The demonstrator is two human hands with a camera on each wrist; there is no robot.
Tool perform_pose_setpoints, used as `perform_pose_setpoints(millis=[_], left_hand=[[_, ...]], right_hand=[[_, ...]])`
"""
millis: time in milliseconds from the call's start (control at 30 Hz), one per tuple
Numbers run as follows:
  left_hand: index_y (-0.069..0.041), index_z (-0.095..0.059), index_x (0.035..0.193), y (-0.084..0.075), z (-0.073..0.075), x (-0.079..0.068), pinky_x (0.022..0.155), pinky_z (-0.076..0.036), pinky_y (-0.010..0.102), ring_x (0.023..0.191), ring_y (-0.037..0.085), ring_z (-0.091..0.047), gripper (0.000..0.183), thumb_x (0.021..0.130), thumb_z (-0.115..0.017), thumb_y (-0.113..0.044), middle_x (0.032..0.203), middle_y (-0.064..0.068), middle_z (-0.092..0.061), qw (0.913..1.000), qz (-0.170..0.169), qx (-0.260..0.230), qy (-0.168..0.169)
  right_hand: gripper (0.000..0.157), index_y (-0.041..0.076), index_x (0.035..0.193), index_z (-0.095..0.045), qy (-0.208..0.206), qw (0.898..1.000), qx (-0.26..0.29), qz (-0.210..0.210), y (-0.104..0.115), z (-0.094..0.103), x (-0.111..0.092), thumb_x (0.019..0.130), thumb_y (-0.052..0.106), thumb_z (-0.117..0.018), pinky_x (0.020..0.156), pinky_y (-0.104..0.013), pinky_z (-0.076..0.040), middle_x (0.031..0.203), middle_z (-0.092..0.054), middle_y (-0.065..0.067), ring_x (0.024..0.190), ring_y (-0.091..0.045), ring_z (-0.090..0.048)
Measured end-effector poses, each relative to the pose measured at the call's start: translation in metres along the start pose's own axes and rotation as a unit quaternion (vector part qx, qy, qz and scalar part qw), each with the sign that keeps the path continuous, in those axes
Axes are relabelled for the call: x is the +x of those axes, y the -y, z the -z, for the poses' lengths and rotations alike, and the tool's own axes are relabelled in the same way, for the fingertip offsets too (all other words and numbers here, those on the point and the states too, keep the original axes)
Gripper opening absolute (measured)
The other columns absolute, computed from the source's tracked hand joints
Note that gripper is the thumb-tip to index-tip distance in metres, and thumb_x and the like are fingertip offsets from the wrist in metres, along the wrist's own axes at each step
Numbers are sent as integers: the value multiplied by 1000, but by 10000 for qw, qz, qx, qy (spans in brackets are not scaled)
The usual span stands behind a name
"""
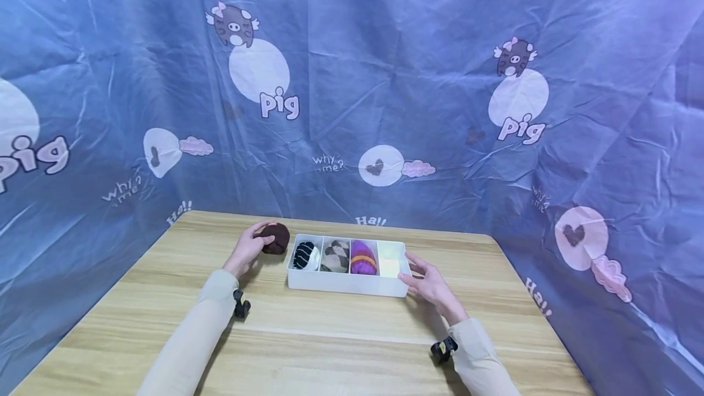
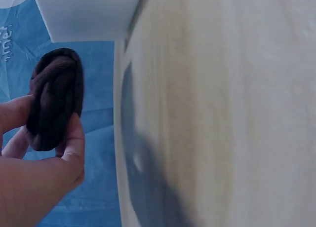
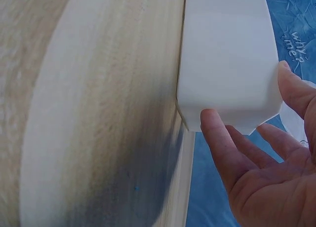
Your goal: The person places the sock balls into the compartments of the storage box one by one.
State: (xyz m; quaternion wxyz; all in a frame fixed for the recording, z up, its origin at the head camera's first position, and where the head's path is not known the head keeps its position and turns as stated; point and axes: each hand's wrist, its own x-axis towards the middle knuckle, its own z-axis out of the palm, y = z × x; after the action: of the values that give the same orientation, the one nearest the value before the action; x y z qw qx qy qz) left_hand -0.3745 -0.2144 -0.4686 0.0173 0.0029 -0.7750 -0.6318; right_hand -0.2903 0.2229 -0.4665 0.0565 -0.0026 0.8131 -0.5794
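My left hand (image 1: 249, 250) pinches a dark brown rolled-up sock (image 1: 277, 238) between thumb and fingers, just left of the box. Its folded knit shows in the left wrist view, where the sock (image 2: 55, 98) is close to the box's end. A white divided box (image 1: 346, 283) lies on the table. From left to right, its compartments hold a black-and-white rolled sock (image 1: 304, 255), a grey patterned one (image 1: 335, 256) and a purple one with orange stripes (image 1: 363, 258); the rightmost compartment (image 1: 389, 260) is bare. My right hand (image 1: 431, 286) holds the box's right end, thumb and fingers around it.
The box sits toward the back of the wooden table (image 1: 330, 347). A blue printed curtain (image 1: 341, 78) hangs behind the table and along both sides. A small black device is strapped at each wrist.
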Motion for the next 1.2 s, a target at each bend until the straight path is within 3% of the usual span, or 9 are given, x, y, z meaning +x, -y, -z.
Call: perform_pose_setpoints(millis=[133,333,433,700,1200], left_hand=[[-11,-53,139,-8,1,1,104,-40,34,127,28,-49,46,94,-62,-9,144,20,-49,9996,-150,-61,-247],[-12,-58,133,-14,-3,1,79,-48,17,96,11,-59,43,91,-68,-14,125,21,-61,9979,-358,-224,-491],[-10,-59,133,-17,-8,-1,75,-49,15,88,8,-59,43,91,-70,-15,123,24,-62,9966,-521,-297,-572],[-8,-60,130,-30,-30,-9,79,-49,15,98,10,-59,42,90,-70,-13,129,22,-62,9960,-662,-444,-415],[-6,-65,122,-44,-72,-10,73,-50,17,90,8,-60,38,86,-74,-13,119,20,-65,9945,-734,-729,-141]], right_hand=[[72,9,152,-33,-1,10000,32,-3,-1,0,0,91,15,-70,90,-39,-56,145,-41,-33,120,-40,-58],[72,9,153,-33,10,10000,47,-20,2,0,-1,91,15,-69,89,-39,-56,146,-40,-33,122,-42,-56],[72,9,153,-32,16,10000,46,-26,3,0,-2,91,15,-70,89,-39,-56,146,-40,-32,122,-41,-56],[71,10,153,-33,-17,10000,55,-19,3,-1,-2,91,14,-69,91,-40,-55,146,-41,-32,124,-42,-54],[71,10,153,-33,-15,10000,18,2,-1,-1,2,91,15,-69,88,-37,-56,145,-42,-32,118,-38,-59]])
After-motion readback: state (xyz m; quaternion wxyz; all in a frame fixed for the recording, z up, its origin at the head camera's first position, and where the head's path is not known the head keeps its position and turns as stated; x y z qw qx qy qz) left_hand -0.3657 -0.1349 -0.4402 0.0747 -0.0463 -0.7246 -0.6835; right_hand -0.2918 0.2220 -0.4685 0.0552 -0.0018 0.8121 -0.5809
